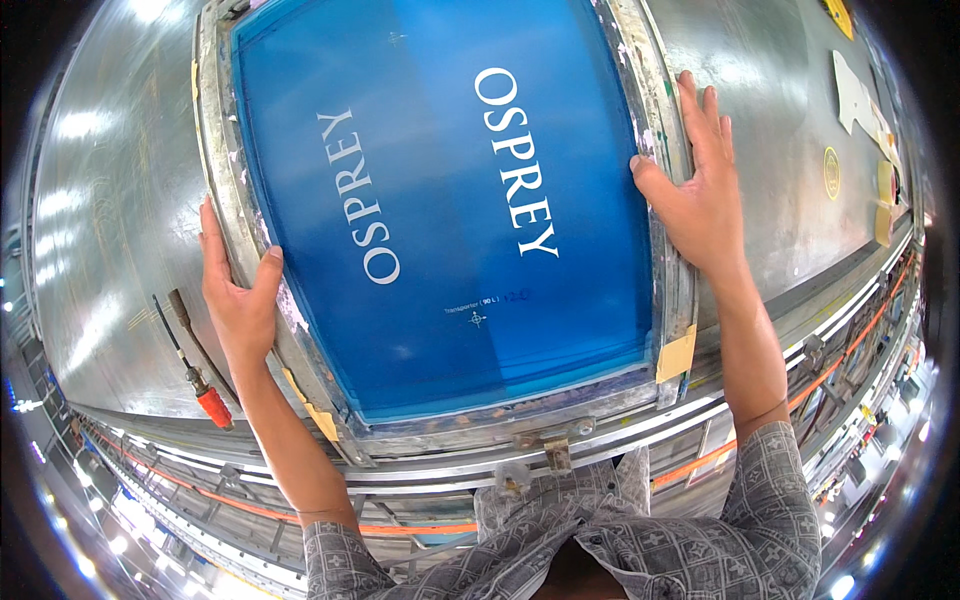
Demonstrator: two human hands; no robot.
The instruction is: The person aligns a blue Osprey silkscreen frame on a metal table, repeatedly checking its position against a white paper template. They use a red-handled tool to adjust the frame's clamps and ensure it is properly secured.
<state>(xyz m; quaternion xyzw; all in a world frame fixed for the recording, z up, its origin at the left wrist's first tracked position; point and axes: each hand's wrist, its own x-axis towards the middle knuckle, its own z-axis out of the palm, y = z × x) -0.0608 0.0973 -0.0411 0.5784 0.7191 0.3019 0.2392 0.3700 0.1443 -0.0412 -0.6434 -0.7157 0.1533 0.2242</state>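
A screen printing frame (676, 250) lies in front of me on a metal table. Its blue mesh (420, 200) carries two lines of white lettering and a small registration mark near the close end. My left hand (238, 305) grips the frame's left rail, thumb on the inner edge and fingers along the outside. Farther up the right rail, my right hand (703, 195) holds it the same way, thumb on top and fingers over the outer side. Pieces of tan tape (677, 354) stick to the frame's near corners.
Left of the frame, a screwdriver with a red handle (212, 407) lies beside a thin dark rod (195, 330). A yellow oval mark (831, 173), white paper scraps (855, 92) and a tape roll (885, 200) are on the right. Metal rails (420, 470) run along the table's near edge.
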